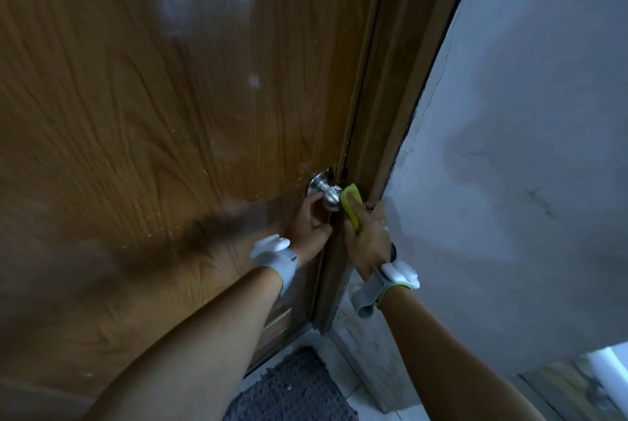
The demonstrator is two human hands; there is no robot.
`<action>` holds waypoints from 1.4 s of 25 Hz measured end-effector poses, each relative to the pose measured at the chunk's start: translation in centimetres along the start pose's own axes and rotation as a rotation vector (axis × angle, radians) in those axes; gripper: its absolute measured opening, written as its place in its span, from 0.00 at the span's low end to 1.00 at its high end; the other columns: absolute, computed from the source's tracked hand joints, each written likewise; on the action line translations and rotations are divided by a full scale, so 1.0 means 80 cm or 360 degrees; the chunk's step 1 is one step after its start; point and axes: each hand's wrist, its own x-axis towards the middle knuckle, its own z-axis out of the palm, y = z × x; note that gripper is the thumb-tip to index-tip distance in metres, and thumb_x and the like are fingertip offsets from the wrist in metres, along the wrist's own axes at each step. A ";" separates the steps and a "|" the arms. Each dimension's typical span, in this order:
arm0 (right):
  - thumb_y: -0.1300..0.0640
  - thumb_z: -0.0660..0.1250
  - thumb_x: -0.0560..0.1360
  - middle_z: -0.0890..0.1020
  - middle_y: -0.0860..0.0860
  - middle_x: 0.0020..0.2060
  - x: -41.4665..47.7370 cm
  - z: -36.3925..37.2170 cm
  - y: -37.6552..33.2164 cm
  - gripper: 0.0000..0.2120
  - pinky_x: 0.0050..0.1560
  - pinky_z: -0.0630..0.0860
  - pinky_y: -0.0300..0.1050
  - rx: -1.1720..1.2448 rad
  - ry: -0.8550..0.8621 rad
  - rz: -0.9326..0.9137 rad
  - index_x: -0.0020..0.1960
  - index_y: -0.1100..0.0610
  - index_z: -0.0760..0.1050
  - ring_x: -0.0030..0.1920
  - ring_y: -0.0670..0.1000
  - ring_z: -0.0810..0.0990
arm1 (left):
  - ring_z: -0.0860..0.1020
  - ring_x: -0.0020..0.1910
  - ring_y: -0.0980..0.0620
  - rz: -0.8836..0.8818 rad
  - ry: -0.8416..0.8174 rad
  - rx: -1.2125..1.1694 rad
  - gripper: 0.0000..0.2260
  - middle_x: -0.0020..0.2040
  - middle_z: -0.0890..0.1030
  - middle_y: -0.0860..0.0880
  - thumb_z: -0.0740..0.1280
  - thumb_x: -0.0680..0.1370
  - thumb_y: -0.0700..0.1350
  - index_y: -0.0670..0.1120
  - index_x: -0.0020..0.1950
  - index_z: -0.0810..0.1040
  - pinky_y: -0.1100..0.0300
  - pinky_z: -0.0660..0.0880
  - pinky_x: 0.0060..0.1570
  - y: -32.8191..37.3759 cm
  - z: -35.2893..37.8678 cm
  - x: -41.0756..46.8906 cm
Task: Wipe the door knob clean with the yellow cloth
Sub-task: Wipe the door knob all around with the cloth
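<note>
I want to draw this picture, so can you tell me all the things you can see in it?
door: one, brown wood grain, fills the left and middle.
door knob: one, shiny silver with white specks on top, at the door's right edge.
door frame: one, brown, just right of the door.
wall: one, grey, on the right.
mat: one, dark grey and bumpy, on the floor at the bottom.
yellow cloth: one, yellow, held right beside the knob.
wristbands: two, grey and white, one on each wrist.
left hand: one, fingers on the knob from below.
right hand: one, gripping the cloth.
</note>
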 end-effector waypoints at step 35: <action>0.57 0.65 0.77 0.76 0.53 0.53 -0.011 0.022 -0.004 0.19 0.52 0.72 0.44 0.0494 -0.0033 0.0500 0.68 0.47 0.75 0.55 0.55 0.77 | 0.71 0.32 0.55 -0.0062 -0.0100 0.0178 0.32 0.33 0.72 0.49 0.65 0.73 0.35 0.54 0.74 0.62 0.76 0.66 0.24 0.028 -0.010 -0.016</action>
